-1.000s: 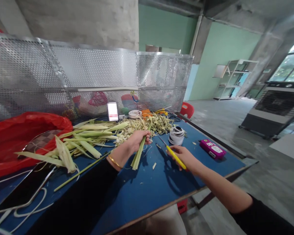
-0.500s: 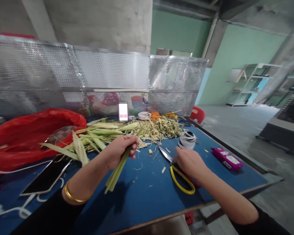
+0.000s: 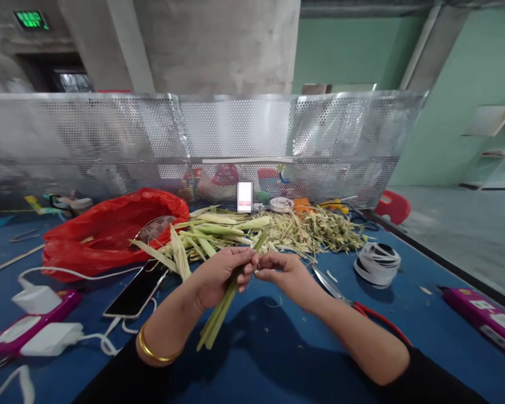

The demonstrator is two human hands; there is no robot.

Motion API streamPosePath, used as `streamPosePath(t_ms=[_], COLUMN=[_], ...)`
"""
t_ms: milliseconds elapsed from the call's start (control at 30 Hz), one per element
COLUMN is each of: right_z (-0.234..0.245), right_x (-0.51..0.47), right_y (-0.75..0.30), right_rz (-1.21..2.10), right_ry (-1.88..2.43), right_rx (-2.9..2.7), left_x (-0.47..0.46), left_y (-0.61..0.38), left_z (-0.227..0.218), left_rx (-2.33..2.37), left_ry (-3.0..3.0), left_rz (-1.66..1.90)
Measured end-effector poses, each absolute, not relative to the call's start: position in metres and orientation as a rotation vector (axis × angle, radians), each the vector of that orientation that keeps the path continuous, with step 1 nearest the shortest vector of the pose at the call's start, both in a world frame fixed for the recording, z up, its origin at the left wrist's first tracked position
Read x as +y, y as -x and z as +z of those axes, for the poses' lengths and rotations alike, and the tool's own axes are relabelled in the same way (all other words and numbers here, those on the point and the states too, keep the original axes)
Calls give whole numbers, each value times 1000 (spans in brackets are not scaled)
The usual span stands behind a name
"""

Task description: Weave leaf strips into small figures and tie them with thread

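My left hand [image 3: 223, 275] is closed around a small bundle of green corn husk strips [image 3: 217, 321]. The bundle slants, with its lower ends pointing toward me and its tip just above my fingers. My right hand [image 3: 288, 274] meets the left near that tip, thumb and forefinger pinched together. Whatever lies in this pinch is too small to make out. Beside my right forearm lie scissors [image 3: 329, 285] with a red handle showing, partly hidden by the arm. Behind my hands is a heap of pale green husks [image 3: 212, 231], and trimmed scraps [image 3: 330, 229] spread to its right.
A red plastic bag [image 3: 109, 235] and a phone [image 3: 137, 293] lie to the left, near white chargers [image 3: 50, 339] and cables. On the right are a roll of white tape [image 3: 377, 266] and a purple power strip [image 3: 483, 317]. A perforated metal screen [image 3: 235, 129] closes the back.
My right hand has left the scissors and come over to the bundle beside my left hand. The left hand keeps its hold. My view has turned left.
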State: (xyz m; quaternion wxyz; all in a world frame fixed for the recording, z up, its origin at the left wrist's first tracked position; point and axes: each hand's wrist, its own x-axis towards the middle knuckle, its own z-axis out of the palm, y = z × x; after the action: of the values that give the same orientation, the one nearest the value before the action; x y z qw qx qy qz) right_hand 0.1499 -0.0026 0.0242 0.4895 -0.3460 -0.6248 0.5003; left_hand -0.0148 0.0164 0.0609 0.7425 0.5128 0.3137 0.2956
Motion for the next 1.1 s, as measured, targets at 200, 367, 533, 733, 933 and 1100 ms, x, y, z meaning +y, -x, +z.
streamPosePath(t_ms=[200, 367, 533, 733, 933, 1100], right_z=[14, 19, 23, 27, 31, 32], right_x=[-5, -1, 3, 0, -5, -10], right_y=[-164, -175, -181, -185, -182, -182], right_rz=[1300, 1588, 1583, 1593, 1399, 728], right_ry=[944, 963, 974, 949, 977, 1165], right_rx=[-1319, -951, -872, -867, -1057, -1498], left_x=[18, 20, 18, 15, 14, 12], left_y=[6, -1, -8, -9, -4, -3], left_z=[46, 37, 31, 33, 37, 38], left_rx=[775, 875, 959, 1059, 1247, 1391], left_ry=[-1080, -1119, -1321, -1522, -1990, -2364], left_rz=[602, 736, 907, 1035, 994, 877])
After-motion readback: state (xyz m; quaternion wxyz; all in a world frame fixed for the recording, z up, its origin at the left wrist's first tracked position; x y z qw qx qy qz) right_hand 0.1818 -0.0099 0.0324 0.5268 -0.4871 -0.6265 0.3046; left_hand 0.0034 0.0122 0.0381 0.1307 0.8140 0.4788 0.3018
